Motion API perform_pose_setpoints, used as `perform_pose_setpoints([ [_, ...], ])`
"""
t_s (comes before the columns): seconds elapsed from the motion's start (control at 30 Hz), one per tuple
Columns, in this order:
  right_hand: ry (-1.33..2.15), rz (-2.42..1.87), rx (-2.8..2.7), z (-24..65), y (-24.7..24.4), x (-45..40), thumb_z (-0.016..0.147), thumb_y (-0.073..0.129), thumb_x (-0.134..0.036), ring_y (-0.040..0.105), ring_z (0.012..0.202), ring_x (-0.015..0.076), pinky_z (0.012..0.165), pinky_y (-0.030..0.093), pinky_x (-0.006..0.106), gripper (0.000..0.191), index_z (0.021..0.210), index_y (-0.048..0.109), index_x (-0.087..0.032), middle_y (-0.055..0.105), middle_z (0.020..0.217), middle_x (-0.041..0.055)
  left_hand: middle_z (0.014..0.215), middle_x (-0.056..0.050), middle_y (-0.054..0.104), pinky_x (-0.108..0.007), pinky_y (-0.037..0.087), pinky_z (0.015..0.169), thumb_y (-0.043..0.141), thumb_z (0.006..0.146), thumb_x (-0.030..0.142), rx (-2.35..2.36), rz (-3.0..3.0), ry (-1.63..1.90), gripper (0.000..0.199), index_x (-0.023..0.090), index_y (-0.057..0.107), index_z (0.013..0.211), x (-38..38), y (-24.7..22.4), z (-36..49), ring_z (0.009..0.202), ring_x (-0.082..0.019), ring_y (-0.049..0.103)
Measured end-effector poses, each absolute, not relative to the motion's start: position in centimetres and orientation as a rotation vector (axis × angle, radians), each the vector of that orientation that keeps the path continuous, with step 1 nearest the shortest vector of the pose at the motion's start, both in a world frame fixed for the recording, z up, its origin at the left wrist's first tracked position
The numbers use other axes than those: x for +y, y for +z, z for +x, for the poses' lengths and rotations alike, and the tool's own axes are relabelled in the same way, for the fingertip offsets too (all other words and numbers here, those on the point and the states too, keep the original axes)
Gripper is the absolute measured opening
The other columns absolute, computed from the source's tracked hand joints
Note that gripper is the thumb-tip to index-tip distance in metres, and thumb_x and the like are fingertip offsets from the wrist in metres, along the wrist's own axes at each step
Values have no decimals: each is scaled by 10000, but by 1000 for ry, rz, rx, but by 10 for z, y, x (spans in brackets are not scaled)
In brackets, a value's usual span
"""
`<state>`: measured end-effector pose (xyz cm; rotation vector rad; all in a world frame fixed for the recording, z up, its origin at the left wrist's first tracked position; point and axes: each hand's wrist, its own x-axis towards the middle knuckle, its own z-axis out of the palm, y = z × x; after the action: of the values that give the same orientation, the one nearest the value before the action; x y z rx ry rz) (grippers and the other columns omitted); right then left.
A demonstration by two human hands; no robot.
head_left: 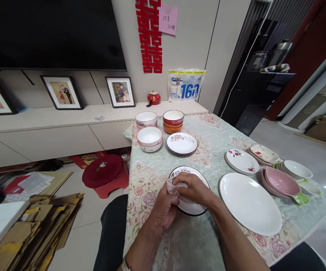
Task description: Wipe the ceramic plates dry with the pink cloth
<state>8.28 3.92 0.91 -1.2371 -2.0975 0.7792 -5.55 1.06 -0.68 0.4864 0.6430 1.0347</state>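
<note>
Gripping a crumpled white cloth (172,185), both hands are working right over the black-rimmed plate (193,208), which is lying on the flowered tablecloth (140,180) at the near side of the table. The left hand (165,206) is clenching the cloth, thumb pressing into it, and the right hand (192,186) is coming in with curled fingers, grasping the same bunched cloth. Part of the plate's flower pattern is peeking out beyond the knuckles.

Just beyond the black-rimmed plate, a stack of floral plates (182,144) is sitting. Farther beyond it, red and orange bowls (173,123) are standing nested, while red-rimmed white bowls (150,138) are rising in two stacks beyond it and to its left.

Over to the plate's right, a large oval plate (250,204) is lying nearby, with red-flowered plates (242,162) stacking up behind that. Farther right still, pink bowls (283,181), small white bowls (297,169) and cream dishes (264,154) are clustering.

Well left of the plate, down on the floor, a red stool (105,173) is standing, and flattened cardboard (33,233) is piling up beyond the stool's left. Far behind the plate, a red jar (154,98) and a plastic package (186,86) are resting on the cabinet (67,126).
</note>
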Motion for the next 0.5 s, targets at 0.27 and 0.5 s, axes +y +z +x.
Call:
perform_pose_setpoints([
  [0.27, 93, -2003, -1754, 103, 3, 52, 865, 486, -131, 517, 970, 262, 847, 387, 354, 227, 1019, 652, -118, 618, 973, 146, 942, -43, 691, -232, 417, 620, 459, 417, -13, 649, 483, 1036, 812, 172, 594, 1196, 10, 0, -55, 758, -165, 572],
  [0.5, 166, -1758, -1834, 80, -3, 50, 882, 540, -168, 535, 985, 227, 884, 419, 325, 269, 1130, 641, -145, 621, 1018, 104, 928, -27, 686, -234, 409, 608, 461, 416, -9, 645, 488, 1032, 817, 203, 603, 1191, 8, 1, -55, 760, -167, 570],
])
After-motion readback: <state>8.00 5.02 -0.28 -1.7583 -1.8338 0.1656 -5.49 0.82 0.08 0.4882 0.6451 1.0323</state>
